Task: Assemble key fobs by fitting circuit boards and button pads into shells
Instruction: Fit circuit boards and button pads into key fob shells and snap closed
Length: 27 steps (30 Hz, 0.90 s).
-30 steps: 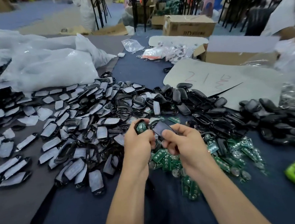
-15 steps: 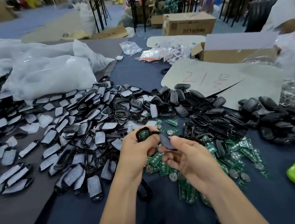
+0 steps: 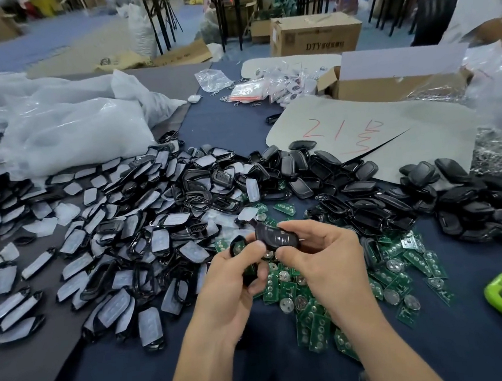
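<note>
Gripping both halves above the circuit boards
Left hand held a shell with a green board seated; right hand pinched the button pad; pressed askew, it could have unseated that board.

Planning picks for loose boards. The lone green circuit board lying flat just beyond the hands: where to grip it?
Grip: the two long edges of the circuit board, pinched across its narrow width, coming straight down from above. It lies flat and thin on the blue cloth, contacts up, so a sideways approach likely finds little edge. Both long edges look free of neighbours.
</note>
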Motion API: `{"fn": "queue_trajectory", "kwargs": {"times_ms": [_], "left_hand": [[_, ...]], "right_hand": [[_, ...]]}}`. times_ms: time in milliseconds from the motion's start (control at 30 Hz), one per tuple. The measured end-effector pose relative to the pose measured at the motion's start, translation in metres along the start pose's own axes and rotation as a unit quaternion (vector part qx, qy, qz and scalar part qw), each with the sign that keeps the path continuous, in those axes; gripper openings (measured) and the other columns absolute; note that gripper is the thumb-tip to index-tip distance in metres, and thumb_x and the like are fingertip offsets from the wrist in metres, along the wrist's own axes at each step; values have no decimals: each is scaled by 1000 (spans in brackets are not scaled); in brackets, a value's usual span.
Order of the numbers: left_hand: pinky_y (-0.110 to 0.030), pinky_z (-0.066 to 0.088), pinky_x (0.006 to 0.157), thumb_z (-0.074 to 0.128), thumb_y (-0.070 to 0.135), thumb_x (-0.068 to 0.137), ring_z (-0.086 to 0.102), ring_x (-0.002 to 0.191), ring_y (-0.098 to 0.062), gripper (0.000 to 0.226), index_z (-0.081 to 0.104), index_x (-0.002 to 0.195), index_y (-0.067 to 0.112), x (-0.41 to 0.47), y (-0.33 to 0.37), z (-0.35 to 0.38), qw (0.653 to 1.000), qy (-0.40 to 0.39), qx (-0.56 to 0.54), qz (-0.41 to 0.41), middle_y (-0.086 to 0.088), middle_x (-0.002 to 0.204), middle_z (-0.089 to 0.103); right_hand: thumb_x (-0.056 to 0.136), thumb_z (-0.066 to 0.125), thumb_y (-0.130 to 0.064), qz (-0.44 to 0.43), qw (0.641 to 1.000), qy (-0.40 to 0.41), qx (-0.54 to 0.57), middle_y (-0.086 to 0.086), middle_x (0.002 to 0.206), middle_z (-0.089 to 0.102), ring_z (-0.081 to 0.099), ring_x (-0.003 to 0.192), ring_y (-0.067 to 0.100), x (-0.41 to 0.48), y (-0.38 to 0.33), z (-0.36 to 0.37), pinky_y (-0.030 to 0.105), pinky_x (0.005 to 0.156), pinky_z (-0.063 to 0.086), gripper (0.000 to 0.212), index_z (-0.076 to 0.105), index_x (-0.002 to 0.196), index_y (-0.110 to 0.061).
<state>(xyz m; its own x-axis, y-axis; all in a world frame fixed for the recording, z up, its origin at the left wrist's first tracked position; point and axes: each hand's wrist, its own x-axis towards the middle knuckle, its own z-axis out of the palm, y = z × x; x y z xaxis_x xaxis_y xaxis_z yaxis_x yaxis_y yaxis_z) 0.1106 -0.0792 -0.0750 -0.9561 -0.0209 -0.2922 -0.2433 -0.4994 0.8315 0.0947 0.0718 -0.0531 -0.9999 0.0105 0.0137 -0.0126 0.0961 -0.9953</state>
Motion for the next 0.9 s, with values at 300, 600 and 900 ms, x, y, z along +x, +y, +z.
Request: {"fn": "queue_trajectory", "kwargs": {"times_ms": [300,600,900], "left_hand": [[-19,40,44,76,4,89,53,49,-10,33,77,67,28,9,-3,11,966,176,115,152,2,58,63],[-20,58,87,80,4,80,76,98,-6,42,82,89,45,7,6,5,891,43,349,288,18,98,80],[-22,46,41,78,-3,86,63,51,-15,33,84,93,29,20,-8,13,969,59,205,122,-8,80,79]], "right_hand": [[93,73,-28,147,989,9,23,0,85,79,76,73,11,-4,1,3,23,66,60,11,80,85,-26],[76,74,-32,306,868,-62,386,17,96,76,74,76,21,3,1,8,36,69,64,49,71,114,0],[101,62,-26,353,855,5,380,16,99,78,75,81,26,20,10,-1,38,72,59,35,68,122,2]]}}
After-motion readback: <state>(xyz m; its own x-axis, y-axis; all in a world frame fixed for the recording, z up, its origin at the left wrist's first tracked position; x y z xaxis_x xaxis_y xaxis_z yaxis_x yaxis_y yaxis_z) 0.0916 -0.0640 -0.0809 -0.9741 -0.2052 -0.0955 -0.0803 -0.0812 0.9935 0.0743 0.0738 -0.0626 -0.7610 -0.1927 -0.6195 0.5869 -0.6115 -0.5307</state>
